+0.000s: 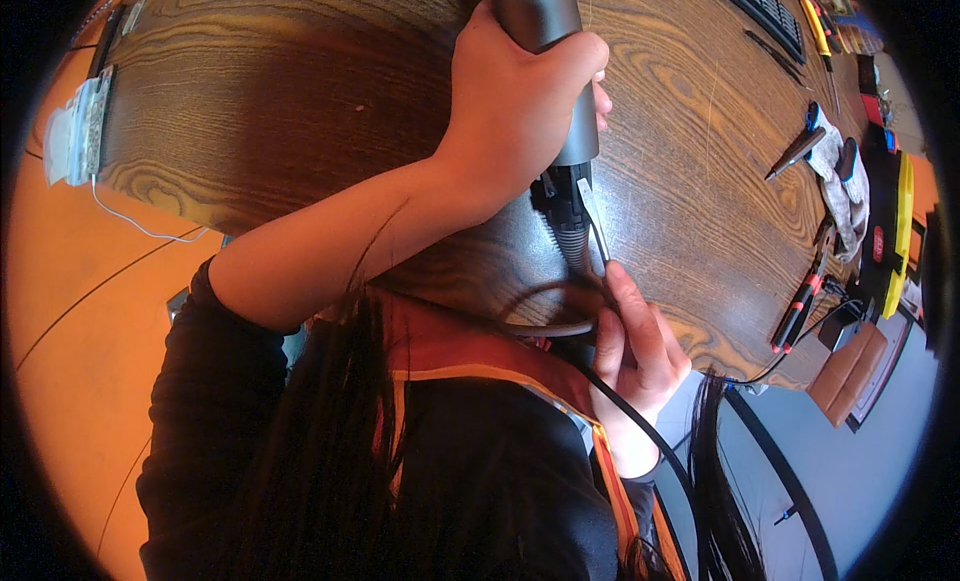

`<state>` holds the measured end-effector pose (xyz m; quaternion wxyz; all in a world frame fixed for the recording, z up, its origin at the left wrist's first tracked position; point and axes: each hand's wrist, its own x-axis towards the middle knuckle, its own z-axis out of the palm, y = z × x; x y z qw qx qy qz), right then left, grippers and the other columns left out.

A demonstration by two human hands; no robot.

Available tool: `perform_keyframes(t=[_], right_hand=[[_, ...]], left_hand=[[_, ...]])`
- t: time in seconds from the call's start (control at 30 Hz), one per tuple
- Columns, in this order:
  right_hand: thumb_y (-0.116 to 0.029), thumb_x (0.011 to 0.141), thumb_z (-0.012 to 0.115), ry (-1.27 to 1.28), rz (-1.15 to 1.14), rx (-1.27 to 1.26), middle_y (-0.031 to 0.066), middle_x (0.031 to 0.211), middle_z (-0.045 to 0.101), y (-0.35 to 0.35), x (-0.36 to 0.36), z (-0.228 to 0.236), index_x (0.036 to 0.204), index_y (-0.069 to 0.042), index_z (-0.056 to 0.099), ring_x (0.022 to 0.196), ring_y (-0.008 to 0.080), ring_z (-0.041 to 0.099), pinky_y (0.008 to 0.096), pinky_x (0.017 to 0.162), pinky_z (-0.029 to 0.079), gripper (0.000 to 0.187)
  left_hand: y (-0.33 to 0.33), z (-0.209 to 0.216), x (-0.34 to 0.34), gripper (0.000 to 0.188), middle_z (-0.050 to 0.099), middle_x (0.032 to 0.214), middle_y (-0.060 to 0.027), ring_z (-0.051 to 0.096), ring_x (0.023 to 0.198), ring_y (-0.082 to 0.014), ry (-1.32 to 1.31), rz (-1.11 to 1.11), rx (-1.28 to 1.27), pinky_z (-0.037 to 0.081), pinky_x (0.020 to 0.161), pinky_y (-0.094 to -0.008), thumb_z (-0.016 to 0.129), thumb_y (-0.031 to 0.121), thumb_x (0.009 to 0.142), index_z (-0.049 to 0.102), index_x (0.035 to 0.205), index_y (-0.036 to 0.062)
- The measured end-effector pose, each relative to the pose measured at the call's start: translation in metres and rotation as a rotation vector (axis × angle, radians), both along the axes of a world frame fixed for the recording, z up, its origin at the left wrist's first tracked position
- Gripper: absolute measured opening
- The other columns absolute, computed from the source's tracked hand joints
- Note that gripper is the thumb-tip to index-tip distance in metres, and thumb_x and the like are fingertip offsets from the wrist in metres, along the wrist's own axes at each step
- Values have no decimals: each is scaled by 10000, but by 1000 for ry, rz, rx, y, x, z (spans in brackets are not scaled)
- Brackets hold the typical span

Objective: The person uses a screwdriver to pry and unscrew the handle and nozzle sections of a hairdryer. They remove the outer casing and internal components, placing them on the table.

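My left hand is wrapped round a dark grey cylindrical handle above the wooden table. At the handle's lower end a black inner part sticks out, with a ribbed cord sleeve below it. My right hand pinches a thin metal pry tool. Its flat, pale tip lies against the right side of the black part, just under the handle's rim. A dark cord loops near my right fingers and runs down past my wrist.
On the wooden table, to the right, lie a black keyboard, black tweezers, a yellow-handled screwdriver, a work glove and red-and-black pliers. A yellow-and-black case stands beyond. A plastic bag hangs at the left edge.
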<state>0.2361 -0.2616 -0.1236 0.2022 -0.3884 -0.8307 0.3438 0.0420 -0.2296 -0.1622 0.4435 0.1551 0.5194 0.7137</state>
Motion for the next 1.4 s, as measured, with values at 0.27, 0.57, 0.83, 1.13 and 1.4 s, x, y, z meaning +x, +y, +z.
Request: perform_keyframes(t=[0.27,0.57,0.83,1.13,1.4], right_hand=[[55,785,569,-74,-63,-40,143,792,618,0,-12,9,1106,-41,618,700,197,621,270,662,479,339],[4,773,620,-164,58,39,85,628,526,-5,-4,-1,1121,-121,625,458,157,518,303,444,445,371],[-12,762,630,-8,62,-70,74,590,526,-2,16,9,1142,-96,607,478,150,513,279,484,448,390],[40,746,627,-73,17,39,67,606,499,-2,5,9,1161,-116,602,489,147,517,282,504,459,444],[37,749,625,-98,30,97,79,620,524,0,3,9,1149,-109,607,495,168,540,305,490,467,427]], left_hand=[[2,-3,-1,153,564,622,-98,572,518,-165,22,5,12,487,504,-273,593,117,775,530,790,-21],[3,-5,0,167,560,657,-95,580,548,-168,21,18,62,501,511,-288,597,104,775,502,830,-22],[5,-3,1,171,558,668,-89,581,559,-169,21,34,43,502,519,-292,592,112,784,495,838,-17],[3,-4,0,167,561,671,-96,578,550,-170,26,15,69,501,518,-291,594,107,780,498,831,-20],[5,0,-1,163,550,670,-95,576,552,-170,26,29,54,500,515,-294,589,97,777,492,839,-18]])
